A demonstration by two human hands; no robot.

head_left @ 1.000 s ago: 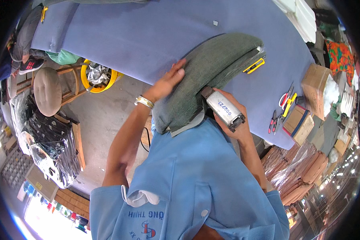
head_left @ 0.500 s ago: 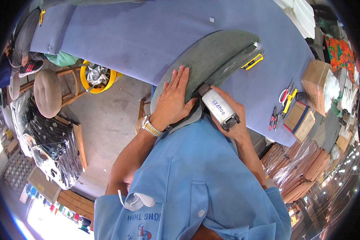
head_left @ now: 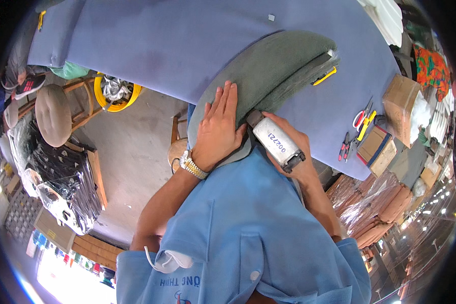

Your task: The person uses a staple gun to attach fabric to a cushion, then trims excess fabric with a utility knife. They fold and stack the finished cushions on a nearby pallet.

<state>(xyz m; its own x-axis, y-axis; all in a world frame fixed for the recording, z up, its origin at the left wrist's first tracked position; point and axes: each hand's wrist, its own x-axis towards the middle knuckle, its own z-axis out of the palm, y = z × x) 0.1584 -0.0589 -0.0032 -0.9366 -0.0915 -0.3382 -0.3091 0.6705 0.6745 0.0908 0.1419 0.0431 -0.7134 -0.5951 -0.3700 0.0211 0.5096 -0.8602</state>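
A curved dark-green upholstered piece (head_left: 268,66) lies across the near edge of the blue-covered table, its near end against my body. My left hand (head_left: 219,124) rests flat on its padded face, fingers stretched out, a metal-band watch at the wrist. In my right hand (head_left: 300,144) is a silver staple gun (head_left: 276,136), gripped by its hidden handle. The gun's dark nose sits at the inner curved edge of the piece, close to my left thumb; whether it touches the fabric I cannot tell.
On the blue table (head_left: 152,45) lie a yellow utility knife (head_left: 324,76) by the piece, scissors (head_left: 361,117), another yellow cutter (head_left: 366,126) and red-handled pliers (head_left: 344,147). A cardboard box (head_left: 401,104) stands at right. Left are a yellow bucket (head_left: 117,107) and a round-cushioned stool (head_left: 53,115).
The view has shifted slightly. The staple gun and my right hand have tilted a little, while my left hand stays flat on the green piece.
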